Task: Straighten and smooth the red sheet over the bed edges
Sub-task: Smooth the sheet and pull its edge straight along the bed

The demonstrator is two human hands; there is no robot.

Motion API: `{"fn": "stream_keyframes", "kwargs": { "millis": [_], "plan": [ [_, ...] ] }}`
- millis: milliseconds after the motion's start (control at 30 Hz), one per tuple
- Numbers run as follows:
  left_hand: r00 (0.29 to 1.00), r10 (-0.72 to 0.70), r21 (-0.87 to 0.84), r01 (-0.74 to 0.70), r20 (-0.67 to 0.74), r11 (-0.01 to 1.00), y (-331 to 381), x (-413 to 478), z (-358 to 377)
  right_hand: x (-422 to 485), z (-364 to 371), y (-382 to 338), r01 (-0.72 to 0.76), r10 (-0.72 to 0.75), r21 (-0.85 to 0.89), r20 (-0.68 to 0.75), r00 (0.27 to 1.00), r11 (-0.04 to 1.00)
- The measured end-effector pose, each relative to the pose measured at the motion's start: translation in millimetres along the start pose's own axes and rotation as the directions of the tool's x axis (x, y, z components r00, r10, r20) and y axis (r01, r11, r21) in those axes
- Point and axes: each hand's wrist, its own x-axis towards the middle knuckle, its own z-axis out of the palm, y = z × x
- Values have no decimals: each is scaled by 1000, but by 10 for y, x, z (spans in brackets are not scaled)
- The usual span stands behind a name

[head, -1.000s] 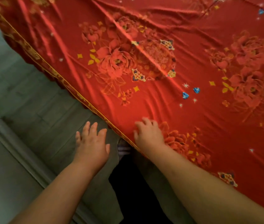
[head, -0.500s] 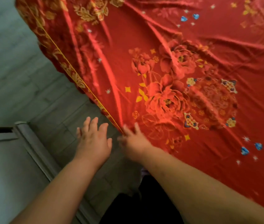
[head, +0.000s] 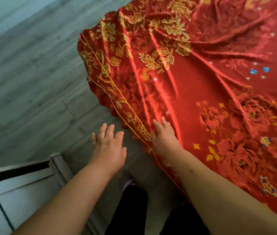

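Lying flat, right hand (head: 164, 135) presses the red sheet (head: 202, 73); left hand (head: 108, 146) hovers splayed beside it.

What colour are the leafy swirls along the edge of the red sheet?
Golden yellow leafy swirls on the red sheet, seen best in the head view.

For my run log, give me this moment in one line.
right hand: flat on red sheet near edge | left hand: open over floor | red sheet: wrinkled
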Motion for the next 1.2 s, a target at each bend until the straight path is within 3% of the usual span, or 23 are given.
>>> {"fn": "stream_keyframes", "kwargs": {
  "millis": [67, 133, 300, 400, 600, 800, 967, 1033, 1133, 1200],
  "plan": [
    [1000, 7, 36, -6, -10, 999, -314, 232, -233, 227, 21, -333, -17, 28, -70, 153, 988, 997],
    [1000, 0, 67, 0, -11, 998, -555, 432, -409, 313, 109, -652, 72, -61, -41, 224, 973, 997],
    [999, -4, 87, 9, -51, 996, -1077, 1081, -865, 784, -43, -1211, 63, -60, 93, -40, 997, 994],
    [997, -64, 53, 67, -47, 996, -1329, 1606, -1204, 1160, -262, -1507, 17, -12, 95, -56, 998, 995],
    [968, -235, -172, 219, -83, 960, -1710, 2800, -1736, 2039, -353, -2069, 0, 1, 57, -27, 1000, 998],
    [930, -359, -509, 347, 78, 788, -1859, 3787, -1817, 2621, -191, -2327, -94, 96, 38, -39, 995, 995],
    [850, -478, -741, 465, 220, 485, -2036, 4363, -1701, 2816, -38, -2478, -254, 251, -17, -112, 961, 967],
    [866, -426, -687, 477, 262, 548, -2152, 4499, -1675, 2835, 31, -2561, -303, 291, -59, -156, 944, 951],
    [903, -302, -477, 419, 305, 772, -2347, 4644, -1654, 2823, 129, -2667, -343, 328, -75, -160, 931, 936],
    [889, -275, -344, 403, 365, 848, -2467, 4673, -1676, 2799, 189, -2748, -355, 337, -106, -156, 928, 929]
  ]
}}
